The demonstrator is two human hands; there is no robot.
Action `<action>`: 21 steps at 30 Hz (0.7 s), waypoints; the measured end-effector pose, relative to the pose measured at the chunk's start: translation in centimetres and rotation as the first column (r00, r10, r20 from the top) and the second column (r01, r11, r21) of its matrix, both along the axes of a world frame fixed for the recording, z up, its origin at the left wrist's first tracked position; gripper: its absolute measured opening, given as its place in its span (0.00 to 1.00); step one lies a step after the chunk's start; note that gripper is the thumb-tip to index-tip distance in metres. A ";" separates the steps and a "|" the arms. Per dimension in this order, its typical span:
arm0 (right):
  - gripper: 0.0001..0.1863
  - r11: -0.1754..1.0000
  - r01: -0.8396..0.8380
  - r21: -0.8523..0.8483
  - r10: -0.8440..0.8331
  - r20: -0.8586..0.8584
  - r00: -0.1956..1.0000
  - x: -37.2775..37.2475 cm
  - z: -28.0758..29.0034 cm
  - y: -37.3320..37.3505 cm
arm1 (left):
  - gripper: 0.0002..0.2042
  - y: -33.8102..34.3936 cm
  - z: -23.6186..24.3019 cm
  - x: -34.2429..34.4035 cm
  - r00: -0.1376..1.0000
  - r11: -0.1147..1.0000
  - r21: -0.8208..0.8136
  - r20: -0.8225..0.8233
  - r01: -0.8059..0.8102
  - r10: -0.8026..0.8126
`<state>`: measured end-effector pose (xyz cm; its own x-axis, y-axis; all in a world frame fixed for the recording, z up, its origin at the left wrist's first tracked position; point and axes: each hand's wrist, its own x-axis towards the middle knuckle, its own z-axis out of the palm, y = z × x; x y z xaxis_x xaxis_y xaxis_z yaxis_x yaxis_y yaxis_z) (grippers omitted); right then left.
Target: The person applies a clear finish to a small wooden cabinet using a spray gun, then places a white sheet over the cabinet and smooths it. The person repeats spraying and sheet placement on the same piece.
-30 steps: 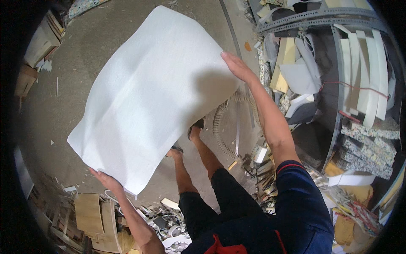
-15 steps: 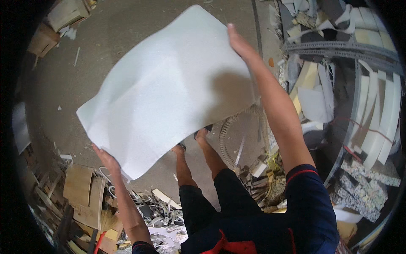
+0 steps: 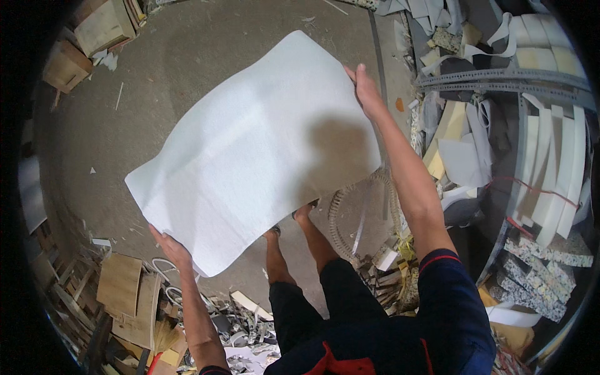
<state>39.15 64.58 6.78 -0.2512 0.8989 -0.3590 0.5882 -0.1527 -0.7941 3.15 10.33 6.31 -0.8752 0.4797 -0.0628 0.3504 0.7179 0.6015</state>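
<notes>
Brown boxes [image 3: 103,28]: stacked at the far upper left, at the edge of a grey-brown floor [image 3: 94,137] flecked with small white bits.
Brown boards [image 3: 120,284]: flat, overlapping, leaning among clutter at the lower left.
Left hand [image 3: 172,247]: grasps the lower-left edge of the white sheet; some of its fingers are hidden, so how far they reach beneath cannot be told.
Scrap heap [image 3: 240,340]: a jumble of white and grey offcuts at the bottom, between the left forearm [image 3: 203,325] and the dark shorts [image 3: 350,294].
White sheet [image 3: 231,162]: a large, gently rippled rectangle, held up above the floor between both hands and slanting from lower left to upper right. A rounded dark shadow falls across its right part.
Legs [image 3: 281,256]: the wearer's own, below the knee, seen under the sheet's lower edge; the feet are partly covered by it.
Ribbed hose [image 3: 335,219]: curled in a loop on the floor, just right of the feet.
Right hand [image 3: 367,90]: grips the sheet's upper-right edge, thumb raised, other fingers partly out of sight.
Pale yellow strip [image 3: 447,139]: lies among grey and white pieces, right of the right forearm [image 3: 412,169].
Metal rails [image 3: 500,76]: perforated, curving across the upper right.
Speckled blocks [image 3: 534,278]: piled at the lower right.
White strips [image 3: 556,162]: long, bundled side by side above the blocks, crossed by a red cord [image 3: 545,189].
</notes>
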 end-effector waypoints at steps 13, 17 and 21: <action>0.35 0.894 -0.330 0.304 0.218 0.348 0.912 -2.0 -2.0 -1.6 | 0.29 -0.2 0.7 -0.1 1.000 0.996 -0.093 -0.029 -0.011 0.009; 0.44 0.652 -0.607 0.455 0.082 0.753 0.652 -6.0 0.8 -10.3 | 0.29 0.3 1.5 0.1 0.998 0.996 -0.070 0.030 -0.060 0.062; 0.48 0.616 -0.681 0.395 0.034 0.851 0.525 -10.6 2.2 -14.1 | 0.29 0.9 1.7 -0.1 0.996 0.994 -0.082 0.039 -0.076 0.080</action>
